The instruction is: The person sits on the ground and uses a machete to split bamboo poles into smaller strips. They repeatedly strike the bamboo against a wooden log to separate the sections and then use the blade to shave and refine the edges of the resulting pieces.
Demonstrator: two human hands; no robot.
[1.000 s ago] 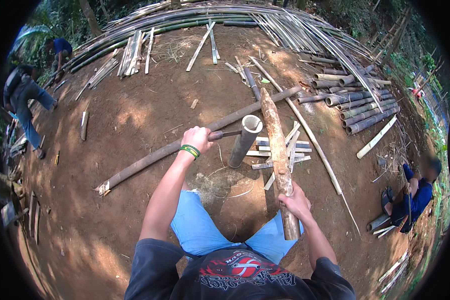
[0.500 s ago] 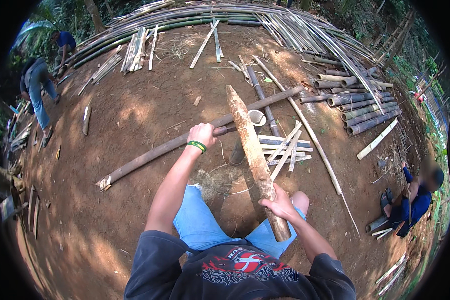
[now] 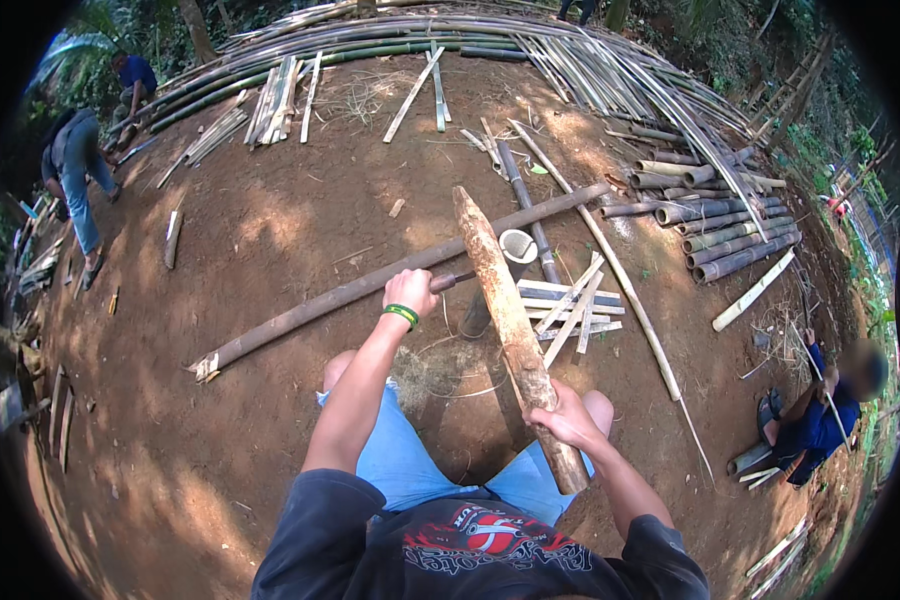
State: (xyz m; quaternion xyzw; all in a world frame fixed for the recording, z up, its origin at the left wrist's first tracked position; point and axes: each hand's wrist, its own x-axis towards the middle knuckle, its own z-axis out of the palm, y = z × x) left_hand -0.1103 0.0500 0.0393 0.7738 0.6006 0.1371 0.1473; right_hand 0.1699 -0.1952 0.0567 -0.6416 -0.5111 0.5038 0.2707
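My left hand (image 3: pixel 410 293), closed, grips the dark handle (image 3: pixel 452 280) of a tool, most likely a knife; the rest of it is hidden behind a wooden club. That thick, peeled wooden club (image 3: pixel 510 315) slants across in front of me, its pointed end far away and its blunt end over my right thigh. Wrapped round its near part is my right hand (image 3: pixel 568 415). Just behind the club stands an upright bamboo section (image 3: pixel 519 246) with a pale open top. Several split bamboo strips (image 3: pixel 570 308) lie crossed to its right.
A long bamboo pole (image 3: pixel 340 295) lies diagonally behind my hands; a thinner pole (image 3: pixel 620 270) is farther right. Cut bamboo lengths (image 3: pixel 730 240) are stacked at right, long poles (image 3: pixel 370 45) at the back. One person (image 3: pixel 820 420) sits at right, two others (image 3: pixel 75 170) bend at far left.
My left hand and the tool handle have come slightly nearer and to the right. The club's blunt end has shifted a little. The seated person now holds a thin stick up at a slant.
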